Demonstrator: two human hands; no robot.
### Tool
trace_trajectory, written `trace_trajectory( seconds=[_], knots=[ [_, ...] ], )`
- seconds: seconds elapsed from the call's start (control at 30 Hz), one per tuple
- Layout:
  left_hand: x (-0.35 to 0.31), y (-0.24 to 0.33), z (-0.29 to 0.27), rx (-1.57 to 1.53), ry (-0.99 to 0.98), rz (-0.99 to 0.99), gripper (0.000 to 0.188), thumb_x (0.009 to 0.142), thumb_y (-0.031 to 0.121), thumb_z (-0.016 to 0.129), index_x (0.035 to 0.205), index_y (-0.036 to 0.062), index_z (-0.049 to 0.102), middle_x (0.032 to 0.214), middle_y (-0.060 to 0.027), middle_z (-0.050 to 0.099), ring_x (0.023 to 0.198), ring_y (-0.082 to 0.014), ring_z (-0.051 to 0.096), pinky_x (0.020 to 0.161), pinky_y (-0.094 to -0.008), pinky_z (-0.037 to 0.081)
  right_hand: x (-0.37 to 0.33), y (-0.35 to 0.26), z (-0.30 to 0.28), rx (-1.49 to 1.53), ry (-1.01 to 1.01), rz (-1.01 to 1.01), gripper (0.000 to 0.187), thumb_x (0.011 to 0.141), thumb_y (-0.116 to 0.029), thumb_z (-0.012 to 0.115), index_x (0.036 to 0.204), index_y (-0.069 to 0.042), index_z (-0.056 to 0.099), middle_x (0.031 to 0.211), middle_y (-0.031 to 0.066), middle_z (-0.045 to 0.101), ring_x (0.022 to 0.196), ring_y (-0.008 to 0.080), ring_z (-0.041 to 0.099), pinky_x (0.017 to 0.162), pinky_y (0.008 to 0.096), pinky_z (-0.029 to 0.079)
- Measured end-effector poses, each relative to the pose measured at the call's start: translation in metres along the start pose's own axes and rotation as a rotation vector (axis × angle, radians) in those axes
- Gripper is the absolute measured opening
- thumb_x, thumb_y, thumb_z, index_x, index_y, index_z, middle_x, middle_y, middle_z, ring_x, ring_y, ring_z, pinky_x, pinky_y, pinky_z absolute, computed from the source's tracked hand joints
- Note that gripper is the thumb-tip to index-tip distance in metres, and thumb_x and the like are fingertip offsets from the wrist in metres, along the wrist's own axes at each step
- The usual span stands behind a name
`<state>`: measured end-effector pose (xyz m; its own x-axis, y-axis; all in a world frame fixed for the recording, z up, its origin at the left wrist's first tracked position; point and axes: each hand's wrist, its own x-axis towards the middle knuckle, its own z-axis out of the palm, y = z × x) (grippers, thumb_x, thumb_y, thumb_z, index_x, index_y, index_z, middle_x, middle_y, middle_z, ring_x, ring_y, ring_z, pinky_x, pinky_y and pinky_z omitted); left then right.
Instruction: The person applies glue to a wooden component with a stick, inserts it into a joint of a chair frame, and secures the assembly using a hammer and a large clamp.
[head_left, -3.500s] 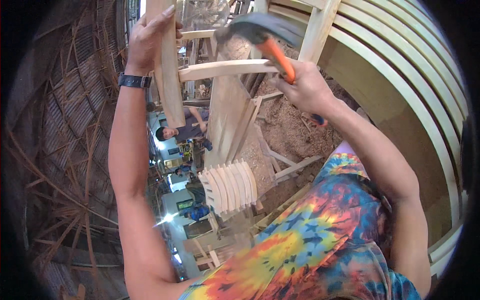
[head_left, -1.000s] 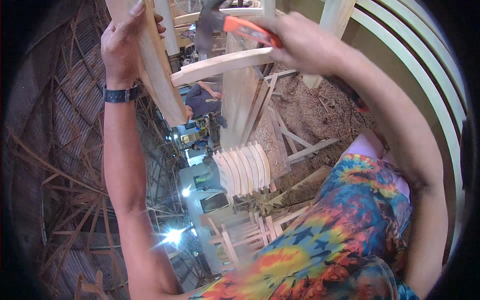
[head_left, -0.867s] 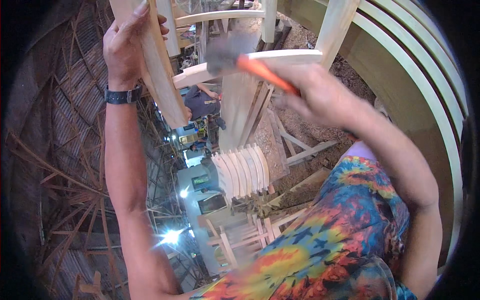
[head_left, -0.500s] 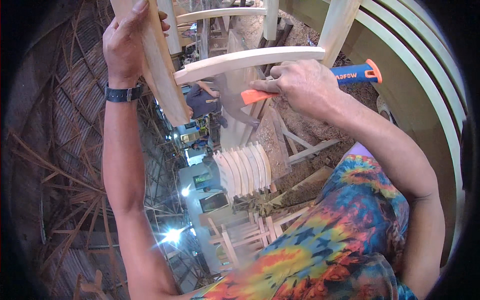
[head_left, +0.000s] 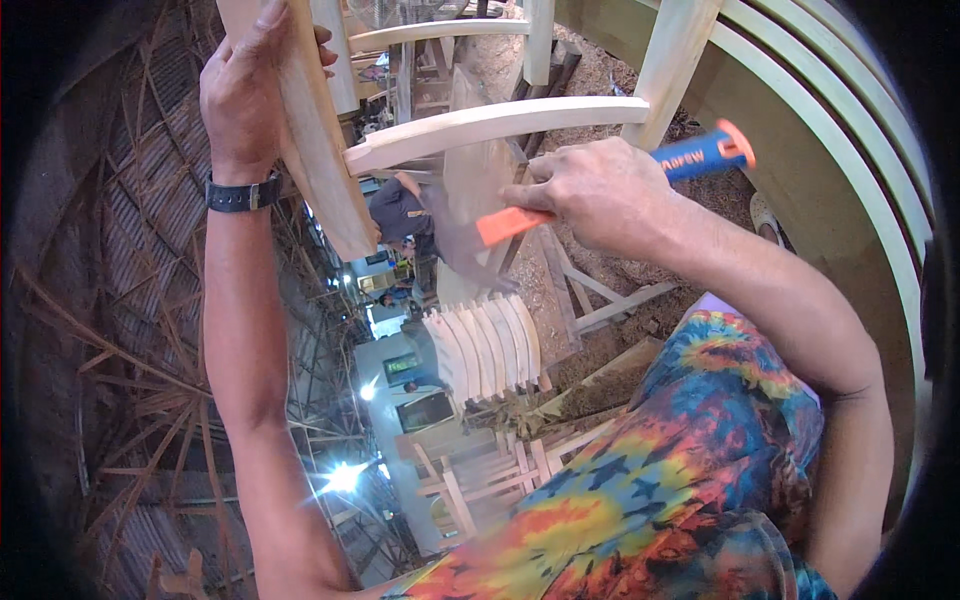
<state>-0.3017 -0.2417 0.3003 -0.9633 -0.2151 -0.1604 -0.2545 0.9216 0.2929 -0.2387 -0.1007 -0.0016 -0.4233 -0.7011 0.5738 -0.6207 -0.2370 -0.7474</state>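
My left hand (head_left: 245, 100), with a dark watch strap at the wrist, is wrapped round a pale wooden post (head_left: 325, 150) at the upper left. A curved wooden rail (head_left: 500, 122) meets this post at its left end and a second post (head_left: 675, 70) at its right. Just below the rail, my right hand (head_left: 610, 190) is closed on a tool with a blue and orange handle (head_left: 695, 158). The orange part (head_left: 512, 226) sticks out left of my fingers. Blur beyond it hides the tool's working end, so I cannot tell its kind.
Long curved slats (head_left: 830, 110) bend down the right side. Another curved rail (head_left: 440, 33) lies farther off. Below are a stack of curved slatted pieces (head_left: 480, 350), a wooden frame (head_left: 490, 475), a person in dark clothes (head_left: 402, 215) and wood shavings on the ground.
My right hand has dropped slightly, and the tool has tilted, its orange part lower and its blue end farther left. My left hand and post have shifted slightly left.
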Motion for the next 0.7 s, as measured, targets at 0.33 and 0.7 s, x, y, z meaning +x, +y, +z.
trace_trajectory(
  seconds=[0.33,0.7],
  knots=[
    [0.002,0.005,0.014,-0.045,0.14,0.056,0.05,0.101,0.042,0.053,0.112,-0.0052,0.063,0.092,-0.0171,0.072,0.08,-0.0236,0.071,0.075,-0.0347,0.058,-0.006,-0.007,-0.026,0.029,0.028,0.002,0.035,0.081,-0.009,0.063,0.113,-0.019,0.076,0.08,0.0136,0.069,0.082,0.0332,0.071,0.07,0.0464,0.058],
    [-0.013,0.012,0.027,-0.282,0.168,-0.032,0.066,0.103,0.06,0.036,0.11,-0.001,0.062,0.084,-0.013,0.068,0.073,-0.0217,0.067,0.068,-0.0332,0.054,-0.041,-0.022,-0.111,0.468,0.321,0.128,0.047,0.079,-0.002,0.066,0.126,-0.002,0.061,0.085,0.0207,0.066,0.076,0.0311,0.068,0.074,0.0391,0.053]
  ],
)
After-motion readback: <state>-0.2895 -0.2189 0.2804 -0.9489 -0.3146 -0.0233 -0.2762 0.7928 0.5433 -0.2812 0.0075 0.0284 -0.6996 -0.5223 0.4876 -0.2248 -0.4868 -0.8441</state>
